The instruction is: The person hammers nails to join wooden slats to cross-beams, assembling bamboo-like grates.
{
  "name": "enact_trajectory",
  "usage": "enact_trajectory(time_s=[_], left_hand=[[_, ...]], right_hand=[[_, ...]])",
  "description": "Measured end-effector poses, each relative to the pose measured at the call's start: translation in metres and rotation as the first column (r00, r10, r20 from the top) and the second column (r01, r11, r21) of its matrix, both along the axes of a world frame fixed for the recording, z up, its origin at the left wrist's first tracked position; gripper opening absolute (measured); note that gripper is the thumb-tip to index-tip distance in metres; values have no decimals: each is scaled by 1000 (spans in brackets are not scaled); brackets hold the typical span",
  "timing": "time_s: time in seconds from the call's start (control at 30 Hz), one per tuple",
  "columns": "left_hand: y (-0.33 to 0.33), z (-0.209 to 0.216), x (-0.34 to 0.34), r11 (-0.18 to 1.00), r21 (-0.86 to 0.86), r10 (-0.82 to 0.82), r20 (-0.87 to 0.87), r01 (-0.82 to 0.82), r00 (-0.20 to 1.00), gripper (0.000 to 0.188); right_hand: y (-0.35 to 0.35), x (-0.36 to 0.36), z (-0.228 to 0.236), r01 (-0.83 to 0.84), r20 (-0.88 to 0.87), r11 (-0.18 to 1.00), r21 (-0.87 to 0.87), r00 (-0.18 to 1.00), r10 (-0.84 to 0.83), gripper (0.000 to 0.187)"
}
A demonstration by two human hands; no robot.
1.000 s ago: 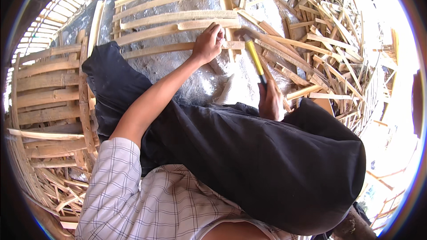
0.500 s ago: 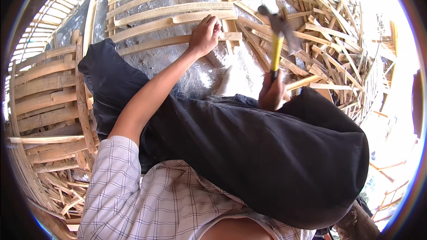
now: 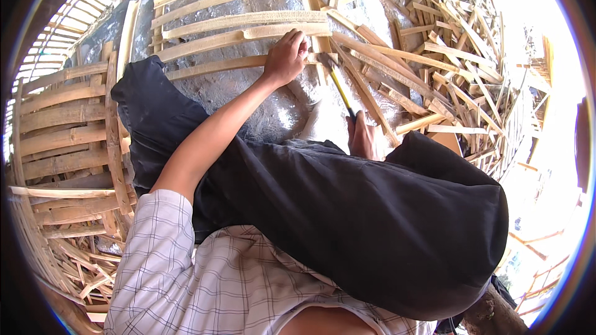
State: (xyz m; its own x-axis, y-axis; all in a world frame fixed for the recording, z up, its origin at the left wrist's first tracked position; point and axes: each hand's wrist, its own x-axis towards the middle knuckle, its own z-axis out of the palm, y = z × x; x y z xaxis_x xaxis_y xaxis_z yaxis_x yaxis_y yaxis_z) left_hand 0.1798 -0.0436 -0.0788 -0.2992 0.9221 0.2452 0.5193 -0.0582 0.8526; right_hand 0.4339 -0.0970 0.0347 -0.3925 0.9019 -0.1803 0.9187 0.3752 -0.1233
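My right hand (image 3: 365,138) grips a hammer (image 3: 341,90) with a yellow handle and black grip. Its dark head is down at the right end of the nearest bamboo slat (image 3: 217,65), over the crosspiece (image 3: 320,43). Just left of the hammer head, my left hand (image 3: 286,58) lies over that same slat, its fingers curled and pressed together. Whatever those fingers pinch is hidden. Beyond it, several pale slats (image 3: 248,20) lie side by side across two crosspieces, forming a slatted panel.
A heap of split bamboo pieces (image 3: 447,65) spreads at the right. To the left stands another slatted bamboo panel (image 3: 65,130), with loose strips (image 3: 93,276) below it. My dark-trousered leg (image 3: 347,211) stretches across the near side. Dusty grey ground (image 3: 242,96) shows beneath the slats.
The hammer has swung down and left from its raised position to the slat's end, and my right hand has moved slightly left with it. My left hand stays on the slat.
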Motion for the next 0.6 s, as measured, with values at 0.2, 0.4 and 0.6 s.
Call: enact_trajectory(time_s=[0.2, 0.4, 0.6], left_hand=[[-1, -3, -5, 1000, 21, 10, 8, -10, 1000, 13], [2, -2, -2, 1000, 12, 7, -39, -7, 999, 12], [0, -3, -4, 1000, -8, 10, -33, -10, 999, 13]], right_hand=[[-6, -13, 7, 79, -535, 917, 391, 830, 156, 18], [3, 5, 0, -5, -183, 988, 153, 983, 33, 22], [-7, 4, -12, 238, -522, 886, 399, 853, 6, 20]])
